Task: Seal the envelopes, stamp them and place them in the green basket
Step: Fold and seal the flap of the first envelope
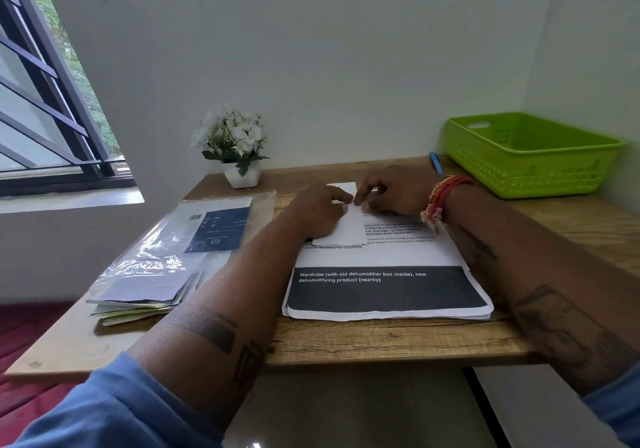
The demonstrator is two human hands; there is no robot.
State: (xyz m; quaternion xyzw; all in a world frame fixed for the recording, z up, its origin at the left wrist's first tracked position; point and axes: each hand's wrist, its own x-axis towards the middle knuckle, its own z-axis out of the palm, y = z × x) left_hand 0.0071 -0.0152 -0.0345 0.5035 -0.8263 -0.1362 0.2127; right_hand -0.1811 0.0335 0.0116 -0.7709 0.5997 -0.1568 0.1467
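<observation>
White envelope under both hands

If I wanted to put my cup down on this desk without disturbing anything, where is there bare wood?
Bare wood shows along the front edge of the table, below the printed sheets, and on the right between them and the green basket. The middle is crowded: both hands, left hand and right hand, work on the envelope. The left holds a plastic packet.

White envelope: lies flat on a printed sheet at worktop centre, partly covered by both hands. Green basket: plastic, perforated walls, slot handle, upright at the far right corner of the worktop, well apart from the envelope.
</observation>
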